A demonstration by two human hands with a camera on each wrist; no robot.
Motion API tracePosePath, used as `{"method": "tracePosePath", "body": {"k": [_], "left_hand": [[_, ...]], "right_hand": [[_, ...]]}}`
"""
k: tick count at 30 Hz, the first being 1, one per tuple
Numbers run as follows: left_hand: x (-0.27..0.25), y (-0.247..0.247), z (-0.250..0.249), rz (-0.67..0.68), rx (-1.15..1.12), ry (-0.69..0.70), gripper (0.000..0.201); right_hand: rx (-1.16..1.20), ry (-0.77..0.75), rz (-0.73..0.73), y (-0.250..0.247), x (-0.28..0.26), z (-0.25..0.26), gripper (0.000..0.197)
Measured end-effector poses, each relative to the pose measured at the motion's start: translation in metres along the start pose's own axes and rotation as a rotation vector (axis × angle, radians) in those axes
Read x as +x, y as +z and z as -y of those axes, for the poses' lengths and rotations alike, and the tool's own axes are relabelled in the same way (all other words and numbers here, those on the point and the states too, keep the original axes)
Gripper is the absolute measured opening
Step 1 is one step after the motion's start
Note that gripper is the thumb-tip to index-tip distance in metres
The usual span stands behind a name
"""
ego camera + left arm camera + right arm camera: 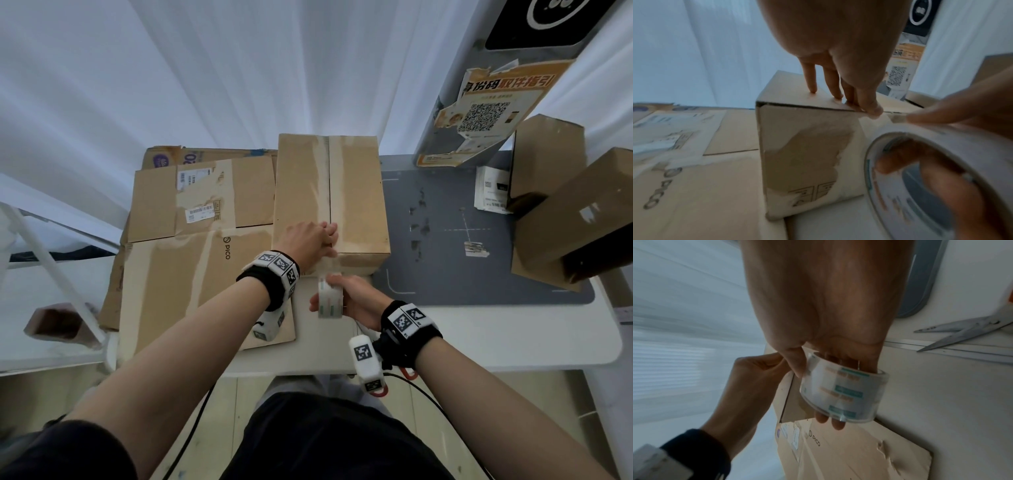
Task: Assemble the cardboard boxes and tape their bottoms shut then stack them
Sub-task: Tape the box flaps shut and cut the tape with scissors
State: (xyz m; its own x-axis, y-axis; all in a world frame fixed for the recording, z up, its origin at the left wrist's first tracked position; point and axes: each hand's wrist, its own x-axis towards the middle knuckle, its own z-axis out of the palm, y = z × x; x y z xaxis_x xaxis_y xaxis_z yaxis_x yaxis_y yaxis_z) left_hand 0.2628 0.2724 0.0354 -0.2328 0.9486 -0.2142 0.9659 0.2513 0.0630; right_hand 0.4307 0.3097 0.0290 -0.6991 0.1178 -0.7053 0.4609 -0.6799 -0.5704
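Note:
A brown cardboard box (330, 202) stands on the table with its flaps closed; old tape residue runs along the centre seam. My left hand (322, 238) presses flat on the box top at its near edge, with straight fingers (835, 91) and the thumb over the front face. Just in front of the box, my right hand (346, 294) grips a roll of clear tape (330, 299) with printed labels. Its fingers (836, 421) pass through the core of the tape roll (842, 392). A strip of tape seems to run from the roll to the box edge.
Flattened cardboard sheets (191, 246) lie left of the box. Two assembled boxes (575, 219) lean at the right on a grey mat (445, 240). Open scissors (966, 331) lie on the white table to my right. A poster stand (479, 113) rises at the back right.

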Motion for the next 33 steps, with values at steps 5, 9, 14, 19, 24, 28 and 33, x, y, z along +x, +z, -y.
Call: {"method": "tracePosePath", "body": {"k": [5, 9, 14, 19, 24, 28, 33], "left_hand": [[-0.021, 0.028, 0.001, 0.025, -0.022, 0.134, 0.053], [-0.032, 0.034, 0.0, 0.001, -0.091, 0.12, 0.069], [-0.03, 0.036, 0.0, -0.012, -0.168, 0.086, 0.062], [-0.029, 0.037, -0.001, -0.027, -0.23, 0.063, 0.052], [-0.03, 0.037, -0.004, -0.023, -0.236, 0.058, 0.054], [-0.031, 0.034, -0.001, -0.003, -0.227, 0.074, 0.055], [-0.033, 0.035, -0.004, -0.015, -0.227, 0.067, 0.055]], "right_hand": [[0.027, -0.025, -0.051, -0.004, 0.013, -0.004, 0.035], [0.005, -0.079, -0.085, -0.008, 0.019, -0.006, 0.034], [-0.052, -0.129, -0.191, -0.019, 0.025, -0.02, 0.04], [-0.145, -0.052, -0.521, -0.054, 0.015, -0.039, 0.036], [-0.896, 0.32, -0.578, -0.085, 0.003, -0.07, 0.021], [-1.126, 0.406, -0.587, -0.085, -0.001, -0.086, 0.035], [-1.148, 0.433, -0.658, -0.084, 0.004, -0.106, 0.06]]}}
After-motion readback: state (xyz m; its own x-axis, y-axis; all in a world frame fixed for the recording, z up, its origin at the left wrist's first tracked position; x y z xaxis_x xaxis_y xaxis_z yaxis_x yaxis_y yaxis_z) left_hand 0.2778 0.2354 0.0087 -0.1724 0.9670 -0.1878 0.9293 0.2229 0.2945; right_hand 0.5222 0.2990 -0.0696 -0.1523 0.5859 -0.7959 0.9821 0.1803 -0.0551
